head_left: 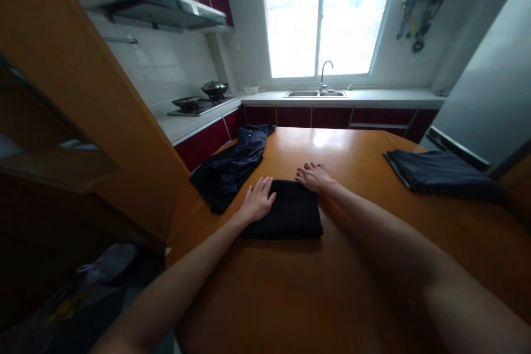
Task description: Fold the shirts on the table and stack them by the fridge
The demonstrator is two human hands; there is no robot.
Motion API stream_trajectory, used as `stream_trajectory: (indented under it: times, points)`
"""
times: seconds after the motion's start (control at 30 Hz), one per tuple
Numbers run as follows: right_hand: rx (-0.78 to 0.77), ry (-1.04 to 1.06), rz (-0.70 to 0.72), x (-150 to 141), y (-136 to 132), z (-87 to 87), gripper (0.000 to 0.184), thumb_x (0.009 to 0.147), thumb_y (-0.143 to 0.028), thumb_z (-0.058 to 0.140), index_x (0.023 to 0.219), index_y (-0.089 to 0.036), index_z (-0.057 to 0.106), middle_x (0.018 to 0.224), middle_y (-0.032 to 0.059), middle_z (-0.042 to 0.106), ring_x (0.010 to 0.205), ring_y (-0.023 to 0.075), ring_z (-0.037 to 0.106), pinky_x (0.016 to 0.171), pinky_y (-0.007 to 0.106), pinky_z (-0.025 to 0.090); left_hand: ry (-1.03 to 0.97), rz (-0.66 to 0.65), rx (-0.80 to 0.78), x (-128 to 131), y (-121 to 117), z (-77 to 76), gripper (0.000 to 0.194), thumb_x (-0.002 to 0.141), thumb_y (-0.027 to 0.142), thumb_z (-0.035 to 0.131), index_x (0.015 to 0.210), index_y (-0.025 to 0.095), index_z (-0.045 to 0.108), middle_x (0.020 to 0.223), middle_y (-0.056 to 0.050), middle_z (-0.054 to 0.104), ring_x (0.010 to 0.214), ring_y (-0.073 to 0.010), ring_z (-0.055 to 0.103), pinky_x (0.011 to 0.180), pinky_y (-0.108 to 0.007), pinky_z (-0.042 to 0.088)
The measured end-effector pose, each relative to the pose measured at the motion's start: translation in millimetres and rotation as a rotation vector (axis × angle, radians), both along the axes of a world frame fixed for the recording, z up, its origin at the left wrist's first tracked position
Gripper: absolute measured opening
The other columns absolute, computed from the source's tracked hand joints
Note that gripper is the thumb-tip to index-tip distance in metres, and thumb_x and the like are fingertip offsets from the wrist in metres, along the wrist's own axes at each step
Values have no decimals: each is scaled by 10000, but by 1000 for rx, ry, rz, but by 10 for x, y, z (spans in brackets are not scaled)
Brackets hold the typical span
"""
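A black garment [290, 213], folded into a compact rectangle, lies on the wooden table [274, 287] in front of me. My left hand [258, 201] rests flat on its left side, fingers stretched out and slightly apart. At the far right corner of the bundle is my right hand [313, 177], its fingers spread and somewhat bent, touching the corner and reaching over the far edge. What kind of garment it is cannot be made out.
Crumpled dark clothes [244, 157] lie at the table's far left. A folded stack of dark trousers or similar clothing [440, 172] is at the right. Beyond are a stove [203, 106] with pans, a sink [302, 94] and a fridge [477, 83]. A wooden cabinet [83, 72] stands close on the left.
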State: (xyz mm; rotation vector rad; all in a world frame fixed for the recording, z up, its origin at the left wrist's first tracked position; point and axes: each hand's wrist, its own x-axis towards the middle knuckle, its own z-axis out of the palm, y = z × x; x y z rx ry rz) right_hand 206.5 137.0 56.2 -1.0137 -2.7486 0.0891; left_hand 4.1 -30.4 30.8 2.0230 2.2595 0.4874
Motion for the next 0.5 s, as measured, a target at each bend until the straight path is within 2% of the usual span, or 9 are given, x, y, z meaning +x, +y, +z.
stream_trajectory:
  times: [0.1,0.2,0.23,0.33,0.4,0.5]
  points:
    - [26,65,-67,-25,-111,87,484,1033,-452,361,1387,-189,561,1416,159,561,1312,323,464,1086,502,303,3,-3,16,-7,2,-7,580,1023,407,378,1569,237,280,1635,-123,296,1527,-286,209,1211,-555,131]
    - [56,154,-140,-38,-434,61,528,1062,-361,218,1446,-135,501,1475,178,509,1363,280,437,1118,446,314,15,-12,15,-31,5,-18,579,1026,403,371,1572,235,275,1639,-122,287,1528,-287,205,1206,-559,149]
    - [62,175,-135,-31,-582,15,523,1060,-379,239,1445,-147,505,1499,158,493,1392,262,413,1143,426,298,19,-16,11,-36,4,-22,581,1027,401,369,1574,233,271,1641,-122,282,1529,-286,200,1205,-561,154]
    - [36,229,65,34,-1018,-167,566,1019,-492,378,1462,-160,498,1571,138,423,1494,282,279,1208,498,205,27,-10,-4,-40,-4,-32,584,1029,392,359,1579,223,257,1646,-124,268,1534,-278,190,1205,-559,166]
    - [-18,209,54,108,-1218,-259,622,1009,-516,390,1485,-124,471,1592,174,376,1516,295,234,1220,528,176,30,-2,-3,-44,-9,-42,581,1031,387,353,1581,226,254,1645,-121,271,1533,-271,193,1207,-552,168]
    - [-37,190,60,245,-1402,-308,659,1008,-519,389,1518,-104,424,1615,193,308,1530,303,185,1230,550,148,30,-1,6,-61,-5,-45,580,1033,388,349,1585,242,246,1647,-109,268,1534,-266,193,1210,-549,169]
